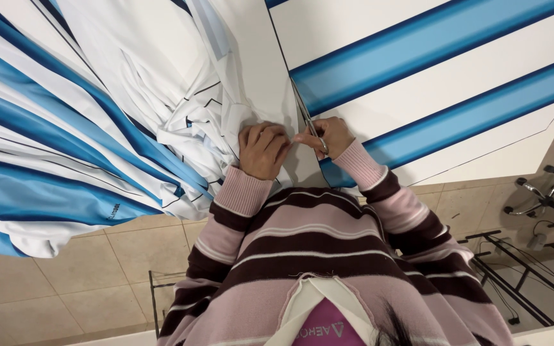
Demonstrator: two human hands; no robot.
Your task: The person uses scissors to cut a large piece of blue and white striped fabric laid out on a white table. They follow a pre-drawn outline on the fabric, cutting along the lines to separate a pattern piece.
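Note:
My right hand [328, 136] grips a pair of metal scissors [308, 120] whose blades point away from me along the edge of a white fabric sheet printed with light blue and navy stripes [431, 70]. My left hand [263, 149] is curled on the white cloth just left of the scissors, pressing it down. Both wrists wear pink and dark maroon striped sleeves.
A bunched heap of the same white and blue striped fabric [78, 122] hangs off the table at the left. Beige tiled floor [65, 275] lies below. A chair base [540, 195] and black metal frames [514, 269] stand at the right.

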